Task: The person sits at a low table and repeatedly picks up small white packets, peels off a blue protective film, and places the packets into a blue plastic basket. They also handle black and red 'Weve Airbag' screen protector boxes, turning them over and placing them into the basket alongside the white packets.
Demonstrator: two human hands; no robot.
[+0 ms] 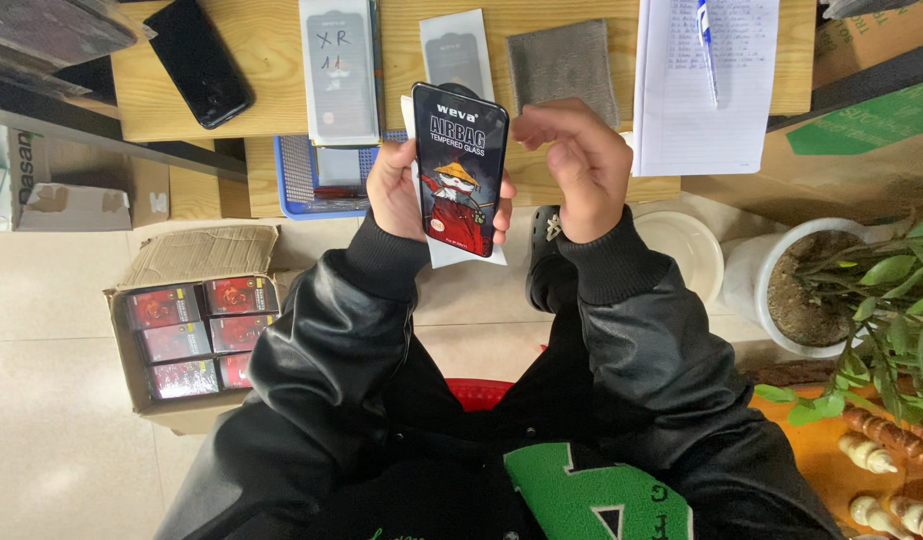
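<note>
Left hand (397, 195) pinches the black screen-protector pack (460, 168) by its edge, white sleeve (452, 255) behind it, above the wooden desk (272, 60). Right hand (580, 165) hovers half-curled, holding nothing. Loose edge grip, so the pack could slip.

Even, soft daylight fills the view, bright without harshness. The wooden worktop (272, 60) is evenly lit, and shadows under things on it are faint and short. The pale floor tiles (52, 300) reflect a mild sheen. The glossy black sleeves (322, 340) carry broad soft highlights, and the dark package (460, 170) shows a weak glare along its upper edge. Focus is sharp at the centre; the right hand (577, 165) is slightly motion-blurred. Lines bow a little toward the frame's corners, and the plant (897, 320) at the right is softer.
</note>
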